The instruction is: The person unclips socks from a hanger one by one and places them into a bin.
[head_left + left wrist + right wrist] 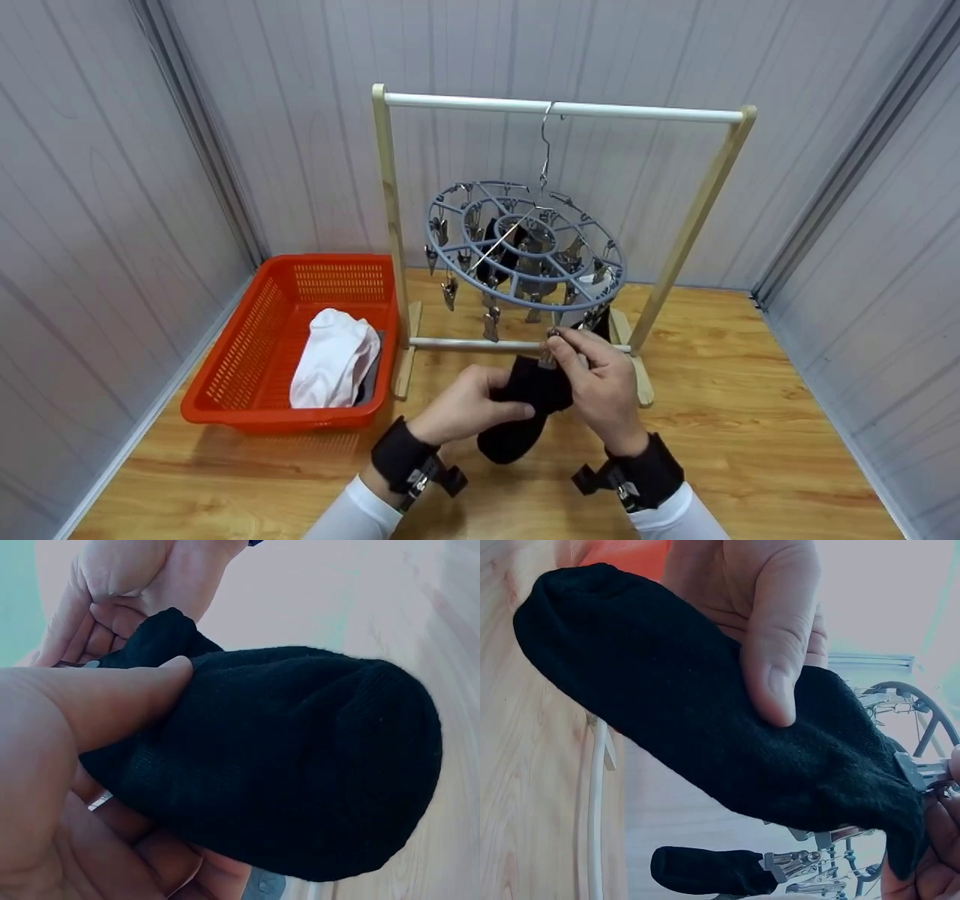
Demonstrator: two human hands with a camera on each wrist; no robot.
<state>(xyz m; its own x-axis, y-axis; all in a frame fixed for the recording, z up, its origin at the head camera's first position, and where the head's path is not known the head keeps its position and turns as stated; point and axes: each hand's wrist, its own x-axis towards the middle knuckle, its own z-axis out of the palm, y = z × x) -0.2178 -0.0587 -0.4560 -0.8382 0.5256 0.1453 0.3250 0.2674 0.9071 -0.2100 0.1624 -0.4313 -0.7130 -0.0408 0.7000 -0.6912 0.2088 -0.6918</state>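
Note:
A black sock (511,441) hangs in front of the drying rack. My left hand (466,405) grips it with the thumb on top and the fingers underneath. At its cuff sits a metal clip (913,771), which my right hand (606,382) pinches between thumb and fingers. In the right wrist view the clip's jaws lie over the cuff's edge. Above both hands, the round blue-grey hanger (501,294) tilts down toward me, with several metal clips dangling from it. Another black sock (709,870) hangs from a clip farther back.
On the left stands a red basket (202,375) holding white socks (334,360) and something grey beneath them. A wooden stand (694,225) with a white top bar (465,102) carries the hanger by a hook. White and black items hang at the hanger's right side. Panel walls enclose the table.

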